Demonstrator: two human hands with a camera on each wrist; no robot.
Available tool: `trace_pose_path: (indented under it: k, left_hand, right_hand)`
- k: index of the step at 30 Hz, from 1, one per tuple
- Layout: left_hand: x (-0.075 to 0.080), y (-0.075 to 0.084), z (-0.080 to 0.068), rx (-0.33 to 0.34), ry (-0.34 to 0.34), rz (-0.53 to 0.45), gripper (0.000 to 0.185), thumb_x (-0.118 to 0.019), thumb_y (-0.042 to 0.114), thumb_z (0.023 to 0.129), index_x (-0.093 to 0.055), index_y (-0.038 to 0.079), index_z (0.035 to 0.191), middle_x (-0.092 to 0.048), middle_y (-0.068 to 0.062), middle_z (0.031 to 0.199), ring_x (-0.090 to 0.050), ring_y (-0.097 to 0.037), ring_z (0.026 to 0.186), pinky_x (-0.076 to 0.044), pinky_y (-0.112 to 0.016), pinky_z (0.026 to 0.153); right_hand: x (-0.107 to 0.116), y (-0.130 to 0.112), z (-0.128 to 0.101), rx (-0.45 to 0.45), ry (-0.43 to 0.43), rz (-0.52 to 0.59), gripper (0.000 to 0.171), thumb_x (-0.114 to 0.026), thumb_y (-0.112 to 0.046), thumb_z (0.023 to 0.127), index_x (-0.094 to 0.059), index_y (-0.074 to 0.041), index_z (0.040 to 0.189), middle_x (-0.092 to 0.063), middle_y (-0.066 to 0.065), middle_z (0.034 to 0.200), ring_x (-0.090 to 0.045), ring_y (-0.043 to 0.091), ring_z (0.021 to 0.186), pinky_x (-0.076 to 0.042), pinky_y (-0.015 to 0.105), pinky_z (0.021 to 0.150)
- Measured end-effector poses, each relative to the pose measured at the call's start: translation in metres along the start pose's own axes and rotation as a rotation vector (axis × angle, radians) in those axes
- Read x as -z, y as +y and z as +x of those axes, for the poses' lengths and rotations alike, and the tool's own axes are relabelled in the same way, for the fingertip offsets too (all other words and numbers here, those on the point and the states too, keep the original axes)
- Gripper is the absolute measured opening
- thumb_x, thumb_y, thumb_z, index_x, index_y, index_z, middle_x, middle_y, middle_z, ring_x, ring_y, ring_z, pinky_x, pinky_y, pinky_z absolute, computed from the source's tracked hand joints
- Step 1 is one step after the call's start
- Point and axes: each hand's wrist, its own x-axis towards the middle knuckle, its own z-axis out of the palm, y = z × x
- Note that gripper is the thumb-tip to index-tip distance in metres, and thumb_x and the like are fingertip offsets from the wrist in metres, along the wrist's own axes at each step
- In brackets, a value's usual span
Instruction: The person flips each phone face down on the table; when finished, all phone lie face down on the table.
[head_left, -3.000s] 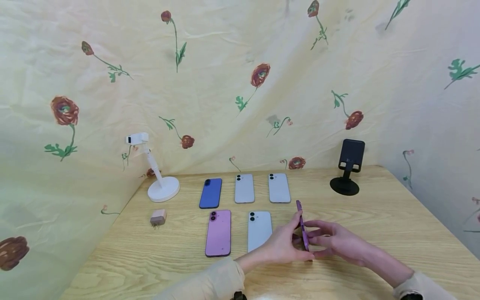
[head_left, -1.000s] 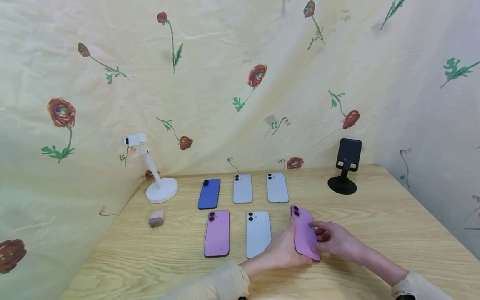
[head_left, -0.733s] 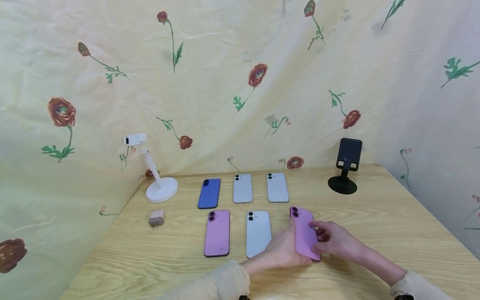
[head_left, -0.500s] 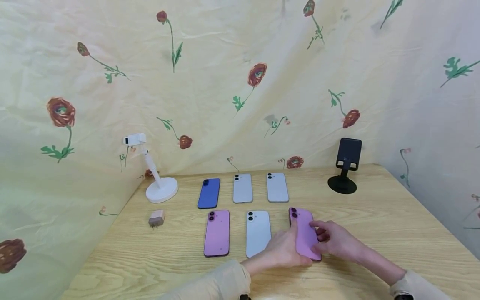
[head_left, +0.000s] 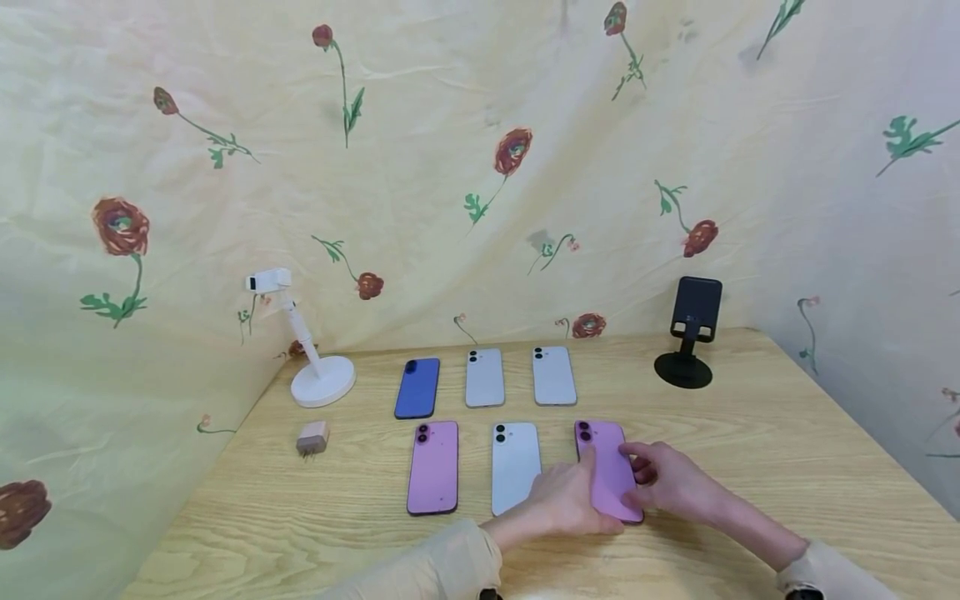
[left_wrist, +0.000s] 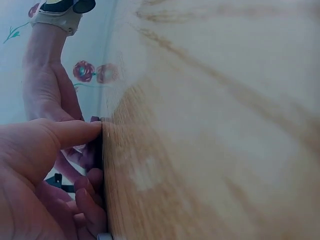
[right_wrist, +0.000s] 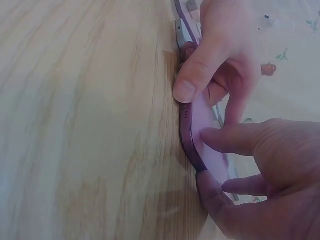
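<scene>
In the head view a pink smartphone (head_left: 611, 477) lies back up at the right end of the front row, flat or nearly flat on the wooden table. My left hand (head_left: 566, 500) holds its left side, with the thumb at the bottom edge, as the right wrist view also shows. On the opposite side my right hand (head_left: 670, 482) grips the right edge with thumb and fingers; its fingers (right_wrist: 230, 139) reach over the back and round the corner. A white smartphone (head_left: 516, 462) lies just left, partly behind my left hand. The held phone's screen is hidden.
Another pink smartphone (head_left: 433, 468) lies front left. Behind are a blue smartphone (head_left: 417, 389) and two pale ones, a left one (head_left: 484, 379) and a right one (head_left: 554, 377). A white stand (head_left: 322, 382), a charger plug (head_left: 312, 437) and a black phone stand (head_left: 684, 370) stand around them.
The pink phone stood on edge between my hands; it has turned back up and been lowered onto the table, its top end shifting slightly left. Both hands stay on it.
</scene>
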Motion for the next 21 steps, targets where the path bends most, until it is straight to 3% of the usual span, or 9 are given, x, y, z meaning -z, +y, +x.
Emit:
trace_pose_path:
  k: [4, 15, 21]
  left_hand:
    - [0.001, 0.001, 0.001, -0.011, -0.001, 0.02, 0.083, -0.088, 0.051, 0.069, -0.055, 0.01, 0.133, -0.063, 0.003, 0.085, -0.055, -0.007, 0.07, -0.043, -0.023, 0.058]
    - [0.005, 0.004, -0.005, -0.011, -0.027, 0.097, 0.093, -0.086, 0.05, 0.072, -0.049, 0.006, 0.145, -0.066, -0.001, 0.088, -0.059, -0.009, 0.076, -0.047, -0.023, 0.063]
    - [0.02, -0.011, -0.017, -0.061, 0.042, 0.104, 0.064, -0.081, 0.049, 0.077, -0.063, 0.009, 0.124, -0.062, 0.004, 0.077, -0.058, -0.01, 0.068, -0.046, -0.025, 0.056]
  right_hand:
    - [0.0, -0.001, 0.001, -0.024, 0.006, -0.019, 0.068, -0.086, -0.003, 0.075, -0.053, 0.018, 0.13, -0.062, 0.01, 0.1, -0.06, 0.024, 0.091, -0.053, 0.035, 0.076]
    - [0.001, -0.003, 0.0, -0.041, 0.0, -0.019, 0.067, -0.085, -0.004, 0.075, -0.054, 0.017, 0.13, -0.062, 0.01, 0.1, -0.059, 0.024, 0.09, -0.053, 0.036, 0.076]
    - [0.008, 0.001, -0.005, -0.005, -0.011, 0.014, 0.06, -0.08, -0.01, 0.083, -0.053, 0.018, 0.129, -0.062, 0.01, 0.1, -0.059, 0.024, 0.089, -0.051, 0.033, 0.071]
